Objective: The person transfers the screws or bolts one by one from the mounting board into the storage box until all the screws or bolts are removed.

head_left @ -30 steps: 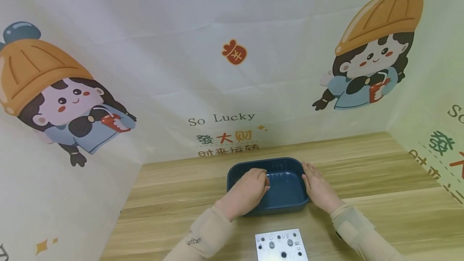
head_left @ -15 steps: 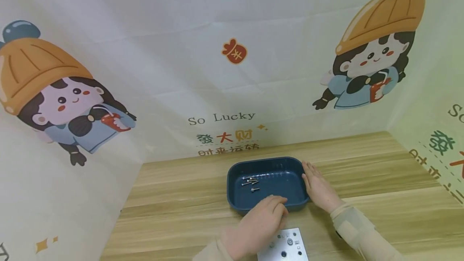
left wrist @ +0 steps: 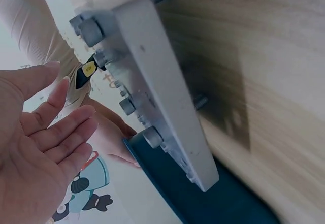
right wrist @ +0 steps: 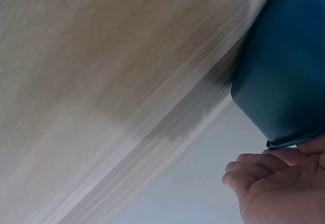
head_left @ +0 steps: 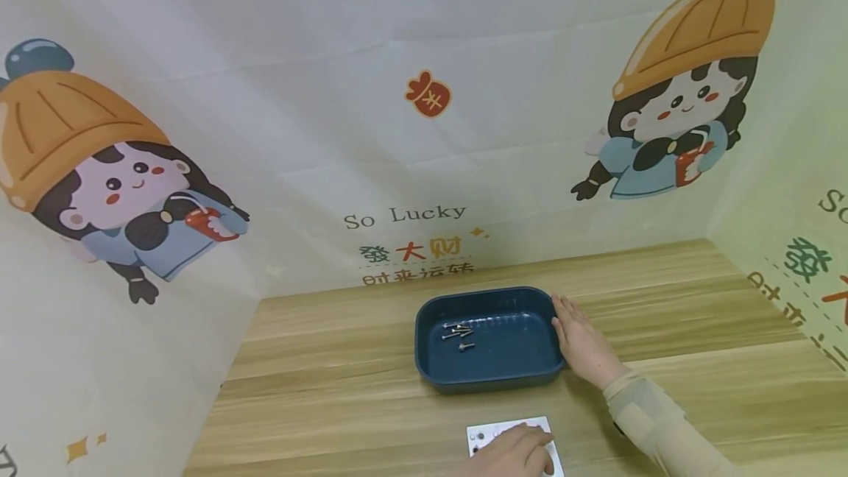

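Observation:
In the head view my left hand (head_left: 515, 453) hovers over a white metal plate (head_left: 478, 433) near the front and covers much of it. The left wrist view shows this hand (left wrist: 48, 137) with loosely bent fingers and nothing in them, beside the plate (left wrist: 162, 92). Bolts (left wrist: 91, 32) of several sizes stand up from the plate, and some shafts poke out underneath. My right hand (head_left: 588, 348) rests with extended fingers against the right side of a dark blue tray (head_left: 493, 386). Several small screws (head_left: 457, 331) lie loose in the tray's left part.
The wood-grain tabletop (head_left: 318, 389) surrounds the tray and plate. Behind it hangs a pale printed cloth (head_left: 318, 131) with cartoon figures, and more cloth closes off both sides. The tray stands between the plate and the back cloth.
My left hand has come out of the tray and moved toward me, over the plate. The screws in the tray are now uncovered. My right hand and the tray have stayed put.

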A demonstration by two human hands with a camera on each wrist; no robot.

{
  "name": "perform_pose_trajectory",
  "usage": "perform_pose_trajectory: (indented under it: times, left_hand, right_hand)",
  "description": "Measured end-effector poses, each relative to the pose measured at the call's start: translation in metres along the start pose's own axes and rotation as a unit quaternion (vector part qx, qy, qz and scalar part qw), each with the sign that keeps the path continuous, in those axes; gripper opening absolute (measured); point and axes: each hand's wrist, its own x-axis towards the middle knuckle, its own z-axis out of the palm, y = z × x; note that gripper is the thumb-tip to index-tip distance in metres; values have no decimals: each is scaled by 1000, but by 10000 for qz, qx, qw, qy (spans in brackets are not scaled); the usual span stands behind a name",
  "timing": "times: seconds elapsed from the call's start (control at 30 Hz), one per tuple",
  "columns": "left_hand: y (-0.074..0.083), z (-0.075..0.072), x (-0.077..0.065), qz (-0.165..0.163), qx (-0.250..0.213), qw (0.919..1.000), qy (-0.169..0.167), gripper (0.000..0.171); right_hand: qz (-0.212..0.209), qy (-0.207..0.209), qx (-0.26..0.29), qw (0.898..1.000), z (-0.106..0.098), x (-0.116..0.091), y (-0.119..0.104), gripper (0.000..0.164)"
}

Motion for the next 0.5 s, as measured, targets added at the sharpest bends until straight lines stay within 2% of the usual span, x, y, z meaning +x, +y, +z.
perform_pose_trajectory:
  times: [0.17, 0.27, 0.37, 0.5]
  left_hand:
    - [8, 10, -5, -192, 528, 9964, 632, 14]
    - [10, 16, -9, -270, 652, 9936, 885, 12]
    - [11, 21, -12, -269, 481, 9941, 938, 13]
    - [14, 24, -15, -305, -82, 9959, 850, 22]
  right_hand:
    - [-15, 21, -17, 10000, 0, 0, 0, 47]
    - [-30, 36, -16, 10000, 0, -1, 0, 47]
    - [-45, 32, -32, 10000, 0, 0, 0, 47]
    - [-55, 24, -20, 10000, 0, 0, -1, 47]
